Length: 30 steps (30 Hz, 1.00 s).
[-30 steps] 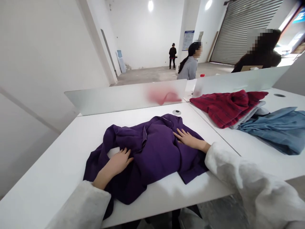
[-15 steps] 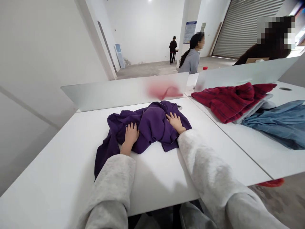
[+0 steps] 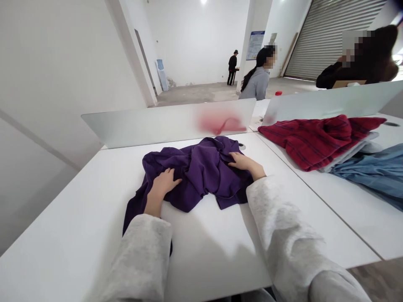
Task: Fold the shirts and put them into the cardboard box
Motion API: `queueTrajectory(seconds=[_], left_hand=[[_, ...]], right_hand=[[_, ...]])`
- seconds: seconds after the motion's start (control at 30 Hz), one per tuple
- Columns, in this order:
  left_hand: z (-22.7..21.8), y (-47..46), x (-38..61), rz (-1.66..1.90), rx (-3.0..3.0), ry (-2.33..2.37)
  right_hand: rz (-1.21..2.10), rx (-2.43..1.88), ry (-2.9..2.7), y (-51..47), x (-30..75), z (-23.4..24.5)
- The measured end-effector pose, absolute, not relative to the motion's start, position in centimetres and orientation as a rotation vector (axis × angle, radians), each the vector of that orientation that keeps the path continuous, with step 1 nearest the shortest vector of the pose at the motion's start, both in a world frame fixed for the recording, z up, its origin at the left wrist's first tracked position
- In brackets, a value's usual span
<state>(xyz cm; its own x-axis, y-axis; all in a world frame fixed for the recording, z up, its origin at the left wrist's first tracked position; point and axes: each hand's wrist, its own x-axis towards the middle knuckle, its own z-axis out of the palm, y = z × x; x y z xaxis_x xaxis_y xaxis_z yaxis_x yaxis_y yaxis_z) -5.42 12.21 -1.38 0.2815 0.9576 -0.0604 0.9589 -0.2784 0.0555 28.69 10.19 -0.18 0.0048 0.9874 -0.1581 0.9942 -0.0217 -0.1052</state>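
A crumpled purple garment [image 3: 204, 167] lies in a loose heap on the white table [image 3: 214, 247], its left part trailing toward me. My left hand [image 3: 163, 183] rests on the garment's left side, thumb held apart from the fingers. On the opposite side, my right hand [image 3: 244, 161] touches the cloth with its fingertips, thumb and fingers apart. Both hands look open; some fingertips are partly lost among the folds.
To the right lie a red plaid garment [image 3: 317, 140] and a blue garment [image 3: 374, 172]. A frosted divider [image 3: 151, 126] runs along the table's back, with a blurred red shape behind it. Beyond are one seated person [image 3: 256, 82], another at far right, and one standing farther off.
Both hands have slid outward, the left one left and slightly nearer me, the right one rightward. Their fingers lie less flat on the purple cloth. The view has shifted slightly.
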Motion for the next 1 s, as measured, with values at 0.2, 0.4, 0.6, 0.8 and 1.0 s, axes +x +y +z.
queueTrajectory(seconds=[0.2, 0.4, 0.6, 0.8, 1.0], left_hand=[[1.8, 11.7, -6.9, -0.428, 2.253, 1.783], [4.0, 11.0, -6.6, -0.190, 2.285, 1.737], [7.0, 8.5, -5.4, 0.836, 1.882, 1.320], [6.8, 8.1, -5.3, 0.353, 2.047, 0.929], [4.4, 10.7, -8.0, -0.228, 2.060, 1.628]], right_hand=[[-0.478, 2.127, 1.923, 9.4, 29.2, 2.0], [-0.451, 2.193, 2.048, 8.7, 29.8, 4.1], [-0.804, 2.633, 2.989, 7.5, 26.0, 6.4], [-1.026, 1.486, 3.054, 7.0, 24.1, 6.4], [-0.442, 2.154, 1.973, 7.7, 31.4, 4.7]])
